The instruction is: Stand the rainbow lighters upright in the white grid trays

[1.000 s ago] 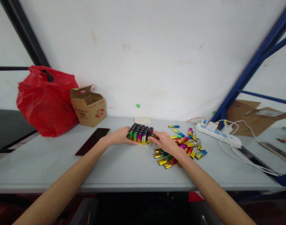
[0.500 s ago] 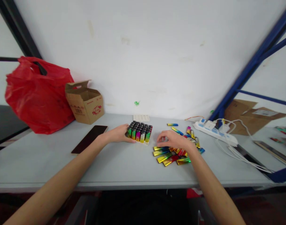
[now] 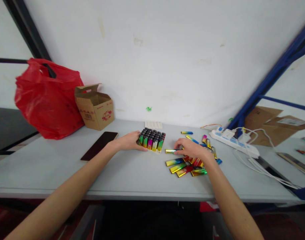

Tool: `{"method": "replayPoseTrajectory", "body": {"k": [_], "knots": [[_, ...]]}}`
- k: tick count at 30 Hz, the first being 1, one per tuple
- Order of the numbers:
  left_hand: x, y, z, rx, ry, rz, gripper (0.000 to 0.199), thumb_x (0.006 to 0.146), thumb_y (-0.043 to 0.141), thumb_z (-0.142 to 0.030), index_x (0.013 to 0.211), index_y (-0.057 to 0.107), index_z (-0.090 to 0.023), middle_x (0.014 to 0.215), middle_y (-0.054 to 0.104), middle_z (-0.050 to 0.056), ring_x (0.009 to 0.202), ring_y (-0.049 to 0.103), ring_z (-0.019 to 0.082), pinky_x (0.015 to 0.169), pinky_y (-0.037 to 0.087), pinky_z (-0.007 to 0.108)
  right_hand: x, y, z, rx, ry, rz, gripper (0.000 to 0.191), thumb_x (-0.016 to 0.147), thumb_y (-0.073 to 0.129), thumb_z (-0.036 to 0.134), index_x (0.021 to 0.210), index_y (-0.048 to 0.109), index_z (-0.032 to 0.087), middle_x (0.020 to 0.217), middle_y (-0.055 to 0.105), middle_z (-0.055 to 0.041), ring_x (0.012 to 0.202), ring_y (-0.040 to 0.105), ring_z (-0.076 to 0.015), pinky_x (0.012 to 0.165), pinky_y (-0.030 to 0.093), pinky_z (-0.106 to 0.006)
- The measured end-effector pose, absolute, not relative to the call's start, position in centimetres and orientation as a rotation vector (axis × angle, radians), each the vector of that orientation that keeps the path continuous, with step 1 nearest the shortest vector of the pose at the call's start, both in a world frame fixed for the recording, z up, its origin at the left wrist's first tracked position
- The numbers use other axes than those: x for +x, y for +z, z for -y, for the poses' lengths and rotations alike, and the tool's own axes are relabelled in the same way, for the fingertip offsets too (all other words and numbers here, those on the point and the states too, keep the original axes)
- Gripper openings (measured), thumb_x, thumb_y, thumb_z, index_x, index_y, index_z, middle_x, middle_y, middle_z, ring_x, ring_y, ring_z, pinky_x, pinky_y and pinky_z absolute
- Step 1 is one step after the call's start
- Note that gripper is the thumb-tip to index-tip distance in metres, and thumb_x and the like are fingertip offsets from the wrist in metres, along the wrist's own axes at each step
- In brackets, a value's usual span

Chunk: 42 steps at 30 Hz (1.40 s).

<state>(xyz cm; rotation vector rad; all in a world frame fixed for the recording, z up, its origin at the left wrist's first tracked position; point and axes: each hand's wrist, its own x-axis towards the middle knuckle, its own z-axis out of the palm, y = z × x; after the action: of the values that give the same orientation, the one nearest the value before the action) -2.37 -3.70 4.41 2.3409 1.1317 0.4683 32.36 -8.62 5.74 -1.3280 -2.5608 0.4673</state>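
Several colourful lighters with black tops stand upright in close rows as a block [image 3: 152,138] at mid-table. My left hand [image 3: 131,141] grips this block at its left side, thumb near the front corner and fingers behind. To the right, my right hand [image 3: 188,148] pinches a gold lighter [image 3: 170,151] that points left toward the block. Under and around that hand lies a loose pile of shiny lighters [image 3: 177,167]. One blue and yellow lighter [image 3: 186,132] lies apart behind the pile.
A dark tablet-like slab [image 3: 99,145], an open cardboard box [image 3: 95,108] and a red plastic bag [image 3: 49,100] are on the left. Behind the block lies a white tray [image 3: 153,125]. A power strip [image 3: 233,143] with white cables is at the right, near brown cardboard [image 3: 263,125].
My right hand has taken hold of a gold lighter and lifted it from the pile's left side. My left hand stays at the block. The whole view has shifted slightly.
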Motion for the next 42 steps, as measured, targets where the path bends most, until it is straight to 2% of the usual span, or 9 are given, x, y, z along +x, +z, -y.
{"method": "replayPoseTrajectory", "body": {"k": [6, 10, 13, 17, 22, 25, 29, 35, 42], "knots": [[-2.7, 3.8, 3.3, 2.358, 0.487, -1.047, 0.072, 0.064, 0.082, -0.061, 0.126, 0.068, -0.027, 0.125, 0.071, 0.004, 0.113, 0.064, 0.030, 0.101, 0.047, 0.035, 31.5, 5.3, 7.9, -1.376, 0.255, 2.260, 0.023, 0.096, 0.059, 0.039, 0.109, 0.066, 0.021, 0.075, 0.068, -0.0012, 0.067, 0.059, -0.0182, 0.068, 0.042, -0.029], [-2.7, 3.8, 3.2, 2.332, 0.478, -1.079, 0.074, 0.062, 0.083, -0.061, 0.125, 0.069, -0.026, 0.122, 0.072, 0.005, 0.113, 0.064, 0.032, 0.101, 0.048, 0.036, 30.6, 5.7, 7.6, -1.296, 0.424, 1.977, 0.034, 0.088, 0.067, 0.053, 0.093, 0.070, 0.019, 0.073, 0.067, -0.0018, 0.068, 0.060, -0.0188, 0.068, 0.046, -0.030], [-2.5, 4.2, 3.5, 2.335, 0.475, -1.068, 0.073, 0.062, 0.083, -0.062, 0.124, 0.069, -0.026, 0.122, 0.072, 0.004, 0.113, 0.064, 0.032, 0.102, 0.048, 0.036, 28.9, 5.5, 8.0, -1.097, 0.754, 1.695, 0.041, 0.088, 0.063, 0.061, 0.089, 0.065, 0.020, 0.085, 0.069, -0.0039, 0.079, 0.064, -0.0191, 0.073, 0.053, -0.032], [-2.2, 4.9, 4.1, 2.351, 0.485, -1.029, 0.071, 0.065, 0.081, -0.062, 0.125, 0.069, -0.025, 0.123, 0.073, 0.004, 0.111, 0.066, 0.030, 0.101, 0.049, 0.035, 26.9, 5.2, 9.0, -0.896, 1.080, 1.557, 0.040, 0.093, 0.056, 0.062, 0.098, 0.060, 0.022, 0.105, 0.070, -0.0069, 0.092, 0.066, -0.0186, 0.084, 0.057, -0.035], [-2.0, 5.3, 4.5, 2.377, 0.458, -1.040, 0.072, 0.069, 0.080, -0.062, 0.130, 0.066, -0.026, 0.129, 0.070, 0.005, 0.114, 0.065, 0.029, 0.103, 0.048, 0.036, 27.3, 5.9, 9.1, -0.917, 0.808, 1.611, 0.040, 0.094, 0.058, 0.060, 0.099, 0.060, 0.021, 0.091, 0.069, -0.0047, 0.089, 0.066, -0.0179, 0.087, 0.053, -0.033], [-2.1, 5.2, 4.4, 2.398, 0.460, -1.011, 0.072, 0.070, 0.079, -0.063, 0.130, 0.067, -0.026, 0.130, 0.070, 0.005, 0.115, 0.064, 0.030, 0.104, 0.048, 0.036, 27.5, 5.9, 8.8, -0.923, 0.864, 1.555, 0.042, 0.094, 0.055, 0.062, 0.104, 0.058, 0.022, 0.076, 0.056, 0.0027, 0.068, 0.060, -0.0134, 0.069, 0.052, -0.028], [-2.1, 4.9, 4.1, 2.382, 0.487, -1.050, 0.073, 0.066, 0.080, -0.065, 0.125, 0.069, -0.023, 0.120, 0.074, 0.006, 0.110, 0.067, 0.031, 0.099, 0.051, 0.037, 26.9, 5.2, 8.8, -1.030, 0.995, 1.525, 0.046, 0.091, 0.053, 0.068, 0.095, 0.054, 0.023, 0.064, 0.041, 0.0079, 0.048, 0.037, -0.0088, 0.044, 0.032, -0.021], [-2.2, 4.7, 3.7, 2.422, 0.464, -1.071, 0.067, 0.065, 0.080, -0.065, 0.116, 0.073, -0.023, 0.114, 0.074, 0.006, 0.108, 0.067, 0.030, 0.099, 0.051, 0.037, 26.4, 4.6, 9.0, -1.203, 0.605, 1.641, 0.053, 0.094, 0.047, 0.063, 0.061, 0.040, 0.022, 0.056, 0.036, 0.0047, 0.053, 0.035, -0.0108, 0.051, 0.027, -0.026], [-2.5, 4.0, 3.4, 2.381, 0.513, -1.051, 0.071, 0.062, 0.081, -0.066, 0.119, 0.072, -0.024, 0.115, 0.074, 0.005, 0.108, 0.067, 0.031, 0.097, 0.052, 0.037, 26.6, 4.7, 9.4, -1.223, 0.317, 1.725, 0.034, 0.089, 0.049, 0.040, 0.062, 0.039, 0.022, 0.057, 0.036, 0.0045, 0.058, 0.036, -0.0119, 0.056, 0.025, -0.027]]}}
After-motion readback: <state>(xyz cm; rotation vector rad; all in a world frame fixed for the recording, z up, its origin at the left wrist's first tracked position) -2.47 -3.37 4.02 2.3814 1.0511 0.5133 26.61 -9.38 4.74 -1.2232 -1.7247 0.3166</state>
